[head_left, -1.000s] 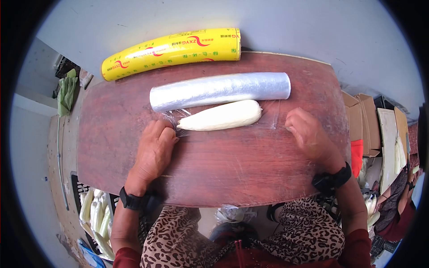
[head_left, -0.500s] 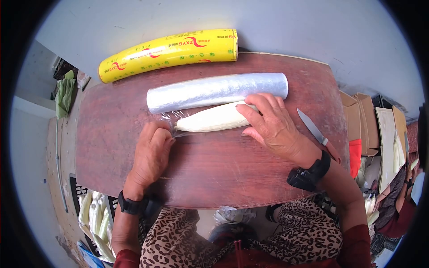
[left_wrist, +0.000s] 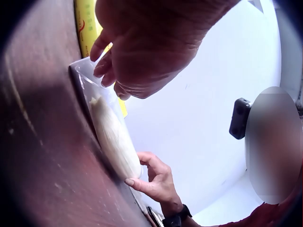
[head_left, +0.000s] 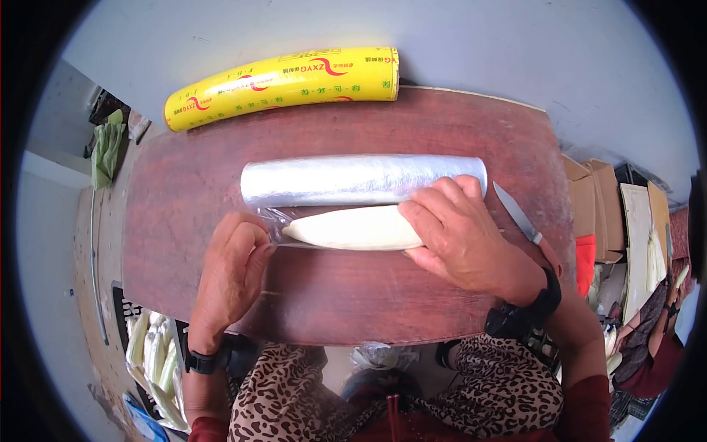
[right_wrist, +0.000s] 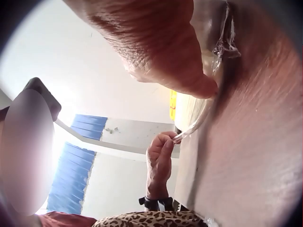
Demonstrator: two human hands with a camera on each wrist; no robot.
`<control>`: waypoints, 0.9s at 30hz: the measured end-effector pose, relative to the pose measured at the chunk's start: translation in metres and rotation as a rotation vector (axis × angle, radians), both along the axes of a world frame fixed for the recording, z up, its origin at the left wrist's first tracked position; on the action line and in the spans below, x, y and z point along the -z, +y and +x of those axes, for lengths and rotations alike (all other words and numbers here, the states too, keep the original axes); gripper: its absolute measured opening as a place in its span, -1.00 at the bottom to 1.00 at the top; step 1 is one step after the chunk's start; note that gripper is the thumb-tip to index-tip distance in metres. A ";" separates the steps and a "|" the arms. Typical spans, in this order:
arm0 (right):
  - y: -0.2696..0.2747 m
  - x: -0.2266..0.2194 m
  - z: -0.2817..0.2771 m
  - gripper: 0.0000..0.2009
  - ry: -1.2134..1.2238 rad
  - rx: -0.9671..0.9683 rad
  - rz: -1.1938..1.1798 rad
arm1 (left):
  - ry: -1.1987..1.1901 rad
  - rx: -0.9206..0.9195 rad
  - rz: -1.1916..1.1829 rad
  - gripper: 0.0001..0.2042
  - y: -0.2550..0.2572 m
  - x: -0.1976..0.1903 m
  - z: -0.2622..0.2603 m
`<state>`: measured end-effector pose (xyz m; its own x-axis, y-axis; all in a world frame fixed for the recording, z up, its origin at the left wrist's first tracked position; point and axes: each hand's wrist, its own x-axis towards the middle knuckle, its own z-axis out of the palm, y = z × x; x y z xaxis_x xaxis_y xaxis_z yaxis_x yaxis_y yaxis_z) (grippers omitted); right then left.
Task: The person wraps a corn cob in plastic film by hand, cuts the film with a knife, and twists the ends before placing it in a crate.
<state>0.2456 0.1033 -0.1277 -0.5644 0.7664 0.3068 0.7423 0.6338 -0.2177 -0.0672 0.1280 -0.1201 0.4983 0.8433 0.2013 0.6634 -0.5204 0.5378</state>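
An ear of corn (head_left: 346,227) in pale husk lies on a sheet of clear cling film (head_left: 274,219), its narrow end to the left. My left hand (head_left: 234,258) pinches the film's edge beside that narrow end; the right wrist view shows the film strip (right_wrist: 189,130) pulled taut from its fingers. My right hand (head_left: 464,239) grips the thick end of the corn, thumb on the near side and fingers over the far side. Just beyond the corn lies the cling film roll (head_left: 361,179), with the right fingers overlapping its right end.
A knife (head_left: 519,214) lies right of my right hand, blade pointing away. Along the wall at the table's (head_left: 353,295) back edge rests a yellow wrapped roll (head_left: 280,88). A crate of corn (head_left: 158,353) stands down left; cardboard boxes (head_left: 600,199) stand at right.
My right hand moved left from the table's right side onto the corn, and the knife came into view there. The corn and film roll then shifted nearer me; my left hand kept its pinch.
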 end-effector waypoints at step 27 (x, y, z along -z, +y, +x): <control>-0.008 0.003 -0.005 -0.78 -0.027 -0.047 0.038 | 0.285 0.296 0.276 -0.47 -0.007 -0.004 0.038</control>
